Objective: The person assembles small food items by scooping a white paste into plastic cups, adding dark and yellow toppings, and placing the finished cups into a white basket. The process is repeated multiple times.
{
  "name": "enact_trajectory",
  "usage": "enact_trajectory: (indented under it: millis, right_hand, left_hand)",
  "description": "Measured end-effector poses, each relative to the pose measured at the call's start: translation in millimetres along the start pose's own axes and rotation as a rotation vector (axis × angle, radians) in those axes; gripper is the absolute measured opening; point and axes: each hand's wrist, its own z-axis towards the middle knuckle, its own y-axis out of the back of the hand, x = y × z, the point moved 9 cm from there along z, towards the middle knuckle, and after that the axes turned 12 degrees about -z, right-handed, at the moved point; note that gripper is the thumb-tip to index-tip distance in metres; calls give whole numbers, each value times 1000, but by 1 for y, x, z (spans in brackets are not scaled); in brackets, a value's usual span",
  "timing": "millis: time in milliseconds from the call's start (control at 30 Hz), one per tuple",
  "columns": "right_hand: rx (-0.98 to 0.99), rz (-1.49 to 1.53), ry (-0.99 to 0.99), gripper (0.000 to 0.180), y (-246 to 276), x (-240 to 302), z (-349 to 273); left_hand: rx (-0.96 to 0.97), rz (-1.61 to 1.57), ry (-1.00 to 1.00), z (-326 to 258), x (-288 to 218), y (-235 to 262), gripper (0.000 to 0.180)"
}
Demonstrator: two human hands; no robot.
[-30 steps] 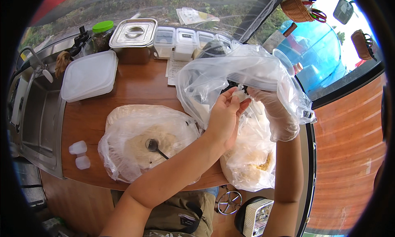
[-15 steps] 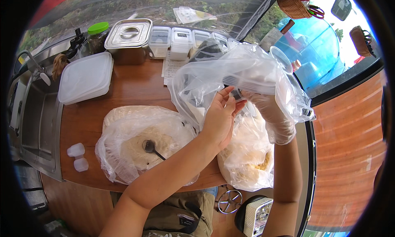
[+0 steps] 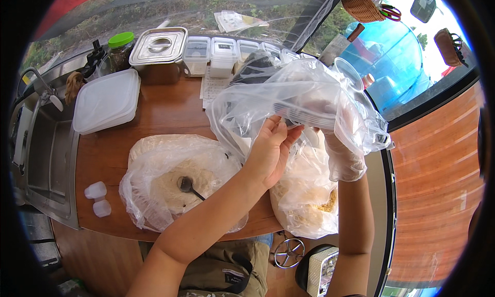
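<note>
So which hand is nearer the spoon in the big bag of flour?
Left. The left hand is just up and right of the spoon; the gloved right hand is farther right, beyond the left.

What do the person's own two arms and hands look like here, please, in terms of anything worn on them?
The left hand is bare, and its forearm is bare too, with no sleeve, watch or ring in view. The right hand wears a thin, see-through disposable glove that ends loosely just past the wrist; its fingers are partly hidden behind clear plastic. The right forearm below the glove is bare as well.
</note>
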Motion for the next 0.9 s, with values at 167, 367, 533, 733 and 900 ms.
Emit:
enact_trajectory:
  millis: [167, 367, 533, 733, 900]
  right_hand:
    - [-32, -171, -11, 32, -8, -11, 2]
    - [-18, -319, 55, 30, -6, 3, 2]
    - [-1, -266, -25, 27, -4, 7, -4]
    - [177, -367, -133, 20, -22, 44, -35]
    - [56, -232, -146, 26, -1, 89, -92]
  left_hand:
    - [-16, 32, 1, 1, 3, 5, 34]
    - [-18, 8, 20, 1, 2, 5, 34]
    - [33, -26, 57, -1, 4, -1, 37]
    - [60, -65, 156, -39, 12, -10, 43]
    - [51, -113, 232, -85, 24, -13, 48]
